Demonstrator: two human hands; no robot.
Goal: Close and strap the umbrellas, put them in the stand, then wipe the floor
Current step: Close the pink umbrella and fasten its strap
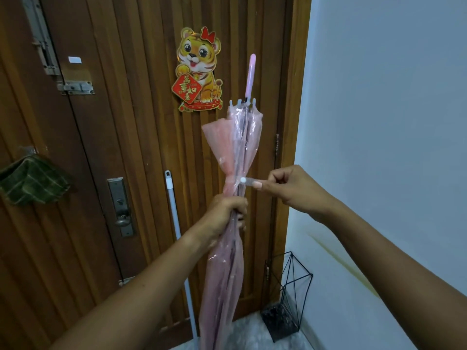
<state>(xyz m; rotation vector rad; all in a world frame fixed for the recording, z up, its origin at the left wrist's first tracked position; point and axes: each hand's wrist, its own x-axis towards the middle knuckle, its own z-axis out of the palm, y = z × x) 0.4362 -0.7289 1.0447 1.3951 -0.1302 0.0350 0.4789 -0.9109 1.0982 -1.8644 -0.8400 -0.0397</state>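
The pink umbrella (233, 152) is upright and folded, tip up, in front of the wooden door (126, 122). The left hand (225, 215) grips its bunched canopy at mid-length. Just above, the right hand (290, 188) pinches the clear strap (249, 181). The black wire stand (290, 306) sits in the corner.

Stand (288, 304) right of umbrella (227, 261)
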